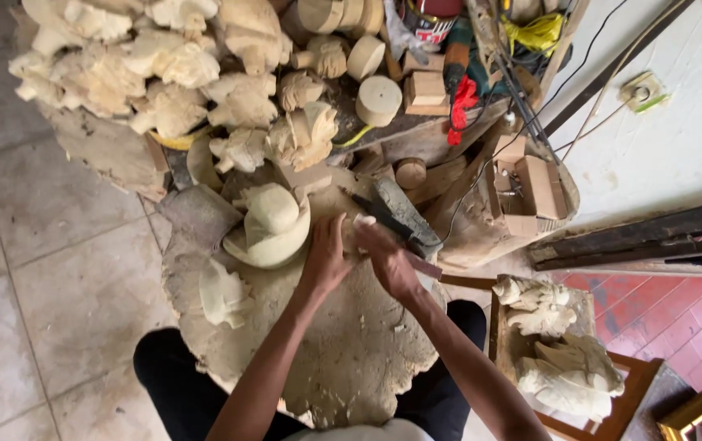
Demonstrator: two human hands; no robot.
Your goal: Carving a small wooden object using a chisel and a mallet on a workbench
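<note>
My left hand and my right hand meet over the far part of a round, rough wooden work block. Both close around a small pale piece of wood whose tip shows between the fingers. A flat metal blade sticks out from under my right hand; whether that hand grips it I cannot tell. A pale carved wooden figure lies just left of my left hand. Another rough carving rests on the block's left side.
A heap of pale unfinished carvings and round wood blanks fills the far side. A dark mallet-like tool lies beyond my hands. Finished carvings sit on a stool to the right. Cables and wood scraps crowd the far right.
</note>
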